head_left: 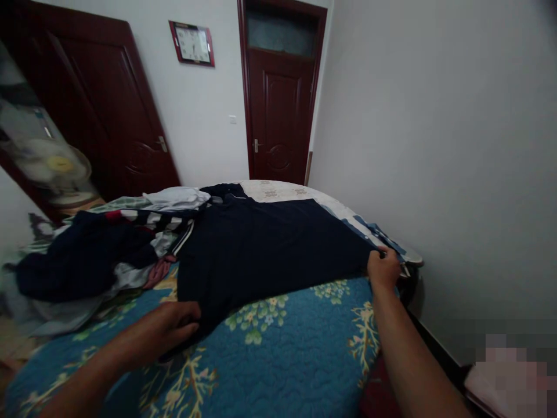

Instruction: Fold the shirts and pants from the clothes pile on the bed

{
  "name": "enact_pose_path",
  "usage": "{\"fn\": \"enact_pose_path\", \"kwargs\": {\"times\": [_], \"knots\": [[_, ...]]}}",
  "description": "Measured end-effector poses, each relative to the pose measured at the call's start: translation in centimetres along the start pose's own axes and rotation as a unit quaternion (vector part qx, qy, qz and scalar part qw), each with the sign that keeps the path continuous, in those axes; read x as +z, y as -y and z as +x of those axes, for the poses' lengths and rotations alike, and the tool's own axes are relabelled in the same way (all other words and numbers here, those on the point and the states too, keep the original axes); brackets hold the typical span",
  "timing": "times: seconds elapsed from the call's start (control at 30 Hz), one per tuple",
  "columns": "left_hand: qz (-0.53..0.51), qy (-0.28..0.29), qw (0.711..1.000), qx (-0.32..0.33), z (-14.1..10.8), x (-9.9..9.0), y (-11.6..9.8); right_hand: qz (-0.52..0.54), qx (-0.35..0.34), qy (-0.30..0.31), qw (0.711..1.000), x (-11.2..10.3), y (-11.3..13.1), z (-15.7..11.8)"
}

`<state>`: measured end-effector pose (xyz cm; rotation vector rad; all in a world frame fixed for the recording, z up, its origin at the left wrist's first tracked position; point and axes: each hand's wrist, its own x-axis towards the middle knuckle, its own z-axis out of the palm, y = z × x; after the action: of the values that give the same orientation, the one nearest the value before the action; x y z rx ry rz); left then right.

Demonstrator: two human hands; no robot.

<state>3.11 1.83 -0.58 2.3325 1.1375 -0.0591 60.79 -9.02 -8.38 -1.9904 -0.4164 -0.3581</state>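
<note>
A dark navy shirt [274,249] lies spread over the bed, its collar edge at the far side and a white-striped cuff at its left. Its lower edge runs along the near side, between my two hands. At the near left corner, my left hand [176,324] has its fingers curled in on the cloth. My right hand [384,269] pinches the right corner of the same edge, close to the wall side. The fingertips of both hands are partly hidden.
A heap of clothes [82,249] lies on the left of the bed. The blue floral quilt [278,360] covers the near part, with a pale patterned sheet [278,190] beyond. A wall [435,145] stands close on the right. A fan [58,165] is at the left.
</note>
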Motion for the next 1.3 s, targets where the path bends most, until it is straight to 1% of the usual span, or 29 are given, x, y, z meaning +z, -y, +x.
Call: {"fn": "enact_pose_path", "kwargs": {"times": [0.1, 0.17, 0.23, 0.3, 0.37, 0.47, 0.53, 0.67, 0.77, 0.87, 0.97, 1.03, 1.1, 1.17, 1.23, 1.27, 1.3], "knots": [[-0.026, -0.004, 1.0, -0.006, -0.2, 1.5, -1.6, -0.014, -0.001, -0.009, 1.0, 0.2, -0.6, 0.2], [-0.057, 0.001, 0.998, -0.008, -0.4, 2.1, -2.1, -0.022, -0.001, -0.011, 1.0, 0.3, -0.9, 0.4], [-0.094, 0.02, 0.995, -0.007, -0.5, 2.1, -2.2, -0.031, -0.003, -0.006, 1.0, 0.5, -1.3, 0.5], [-0.12, 0.025, 0.992, -0.01, -0.8, 1.8, -2.2, -0.033, -0.011, -0.003, 0.999, 0.6, -1.7, 0.6], [-0.117, 0.006, 0.993, -0.004, -1.3, 1.4, -2.2, -0.028, -0.021, -0.009, 0.999, 0.7, -2.1, 0.7], [-0.062, -0.036, 0.997, 0.028, -2.2, 1.4, -2.3, -0.019, -0.025, -0.018, 0.999, 0.8, -2.3, 0.9], [-0.02, -0.055, 0.997, 0.047, -2.8, 1.8, -2.2, -0.021, -0.025, -0.017, 0.999, 0.8, -2.3, 0.9], [0.017, -0.093, 0.994, 0.05, -3.5, 3.0, -1.2, -0.025, -0.026, -0.007, 0.999, 0.6, -1.9, 0.7], [0.01, -0.127, 0.99, 0.055, -3.6, 3.9, -0.3, -0.03, -0.019, 0.005, 0.999, 0.5, -1.7, 0.7], [-0.021, -0.15, 0.986, 0.061, -3.8, 4.4, 0.1, -0.035, -0.02, 0.018, 0.999, 0.5, -1.5, 0.6], [-0.058, -0.138, 0.986, 0.07, -4.4, 4.1, 0.0, -0.042, -0.027, 0.014, 0.999, 0.3, -1.0, 0.3], [-0.089, -0.113, 0.988, 0.055, -4.8, 3.3, -0.2, -0.047, -0.071, -0.001, 0.996, 0.1, -0.5, 0.0], [-0.128, -0.091, 0.987, 0.034, -4.6, 2.2, -0.2, -0.059, -0.144, -0.028, 0.987, -0.1, 0.3, -0.4], [-0.159, -0.094, 0.983, 0.025, -3.7, 1.1, 0.1, -0.069, -0.219, -0.041, 0.972, -0.2, 1.3, -0.9], [-0.162, -0.133, 0.978, 0.014, -1.9, 0.1, 0.8, -0.06, -0.283, -0.01, 0.957, 0.0, 2.5, -1.6], [-0.152, -0.166, 0.974, -0.004, -0.6, -0.3, 1.3, -0.048, -0.312, 0.019, 0.949, 0.2, 3.3, -2.1], [-0.132, -0.21, 0.968, -0.034, 0.7, -0.8, 1.9, -0.033, -0.339, 0.053, 0.939, 0.4, 4.0, -2.7]]}}
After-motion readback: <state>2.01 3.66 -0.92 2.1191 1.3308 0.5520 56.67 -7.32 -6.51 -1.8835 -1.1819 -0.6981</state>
